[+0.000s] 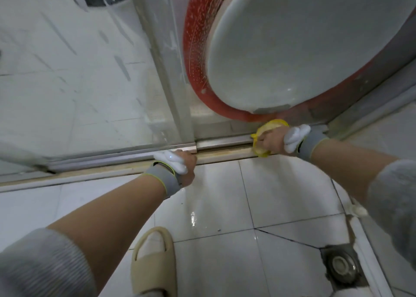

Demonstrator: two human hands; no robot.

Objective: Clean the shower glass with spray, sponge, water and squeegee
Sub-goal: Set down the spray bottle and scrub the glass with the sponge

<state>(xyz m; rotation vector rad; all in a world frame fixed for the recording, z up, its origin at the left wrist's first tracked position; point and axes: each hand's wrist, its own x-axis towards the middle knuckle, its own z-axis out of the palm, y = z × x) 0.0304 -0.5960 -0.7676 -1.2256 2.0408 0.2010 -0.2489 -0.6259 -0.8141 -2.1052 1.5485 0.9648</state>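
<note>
The shower glass point(94, 89) stands upright on the left, streaked, in a metal frame over a bottom rail point(222, 142). My right hand point(273, 140) grips a yellow sponge point(262, 149) and holds it against the rail at the foot of the glass on the right. My left hand point(185, 165) lies at the rail near the frame's vertical post, fingers curled toward it. Whether it holds anything is hidden. Both wrists wear grey straps with white devices. No spray bottle or squeegee is in view.
A white basin point(304, 49) in a red perforated basket point(195, 49) leans behind the glass at upper right. Wet white floor tiles point(216, 197) lie below my hands. A floor drain point(342, 266) sits at lower right. My foot in a beige slipper point(154, 263) stands at the bottom centre.
</note>
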